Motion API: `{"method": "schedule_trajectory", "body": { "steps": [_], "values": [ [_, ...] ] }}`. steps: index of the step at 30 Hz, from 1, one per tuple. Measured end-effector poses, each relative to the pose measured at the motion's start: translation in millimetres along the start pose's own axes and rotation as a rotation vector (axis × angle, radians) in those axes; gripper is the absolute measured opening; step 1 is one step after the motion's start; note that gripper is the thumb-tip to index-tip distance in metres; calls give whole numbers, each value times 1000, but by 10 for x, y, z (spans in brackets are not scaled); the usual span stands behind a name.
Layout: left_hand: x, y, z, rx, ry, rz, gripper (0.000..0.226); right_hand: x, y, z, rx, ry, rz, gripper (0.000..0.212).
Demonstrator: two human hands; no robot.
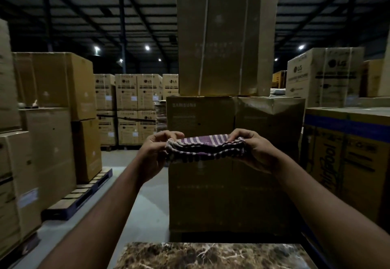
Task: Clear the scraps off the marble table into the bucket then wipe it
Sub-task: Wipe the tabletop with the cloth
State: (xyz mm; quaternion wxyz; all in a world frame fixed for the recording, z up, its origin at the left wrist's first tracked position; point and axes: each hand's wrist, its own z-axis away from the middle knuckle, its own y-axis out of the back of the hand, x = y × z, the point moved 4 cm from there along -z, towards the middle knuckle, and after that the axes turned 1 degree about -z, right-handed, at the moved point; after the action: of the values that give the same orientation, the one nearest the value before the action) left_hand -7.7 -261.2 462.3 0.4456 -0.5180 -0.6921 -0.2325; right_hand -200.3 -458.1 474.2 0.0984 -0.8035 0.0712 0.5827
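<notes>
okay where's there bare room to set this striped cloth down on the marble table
The visible strip of the marble table, below both hands, shows bare; the rest is out of frame. The left hand and right hand hold the cloth above it. Stacked cartons crowd beyond.

Dim warehouse: stacked brown cardboard cartons (228,36) on all sides, grey concrete floor (135,216), blue wooden pallet (80,197) left, small ceiling lamps (147,47) under dark roof.

A folded purple-and-white striped cloth (205,147) is held up level in mid-air at centre; the brown, white-veined marble table (213,255) lies at 6 o'clock below.
</notes>
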Motion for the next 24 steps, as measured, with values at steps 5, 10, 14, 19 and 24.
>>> {"method": "schedule_trajectory", "body": {
  "steps": [5,10,14,19,24],
  "values": [
    [-233,-57,-22,85,95,170,32,190,26,-30,173,-12,-138,46],
    [-320,-13,47,138,78,-200,14,241,91,-22,211,-65,143,24],
    [-362,66,17,122,61,-591,22,207,117,-40,224,-77,193,60],
    [-506,50,-70,207,-25,-918,13,132,-94,19,171,173,516,40],
    [-700,-95,-68,356,153,-525,74,268,-419,156,158,501,975,43]
  ]
}}
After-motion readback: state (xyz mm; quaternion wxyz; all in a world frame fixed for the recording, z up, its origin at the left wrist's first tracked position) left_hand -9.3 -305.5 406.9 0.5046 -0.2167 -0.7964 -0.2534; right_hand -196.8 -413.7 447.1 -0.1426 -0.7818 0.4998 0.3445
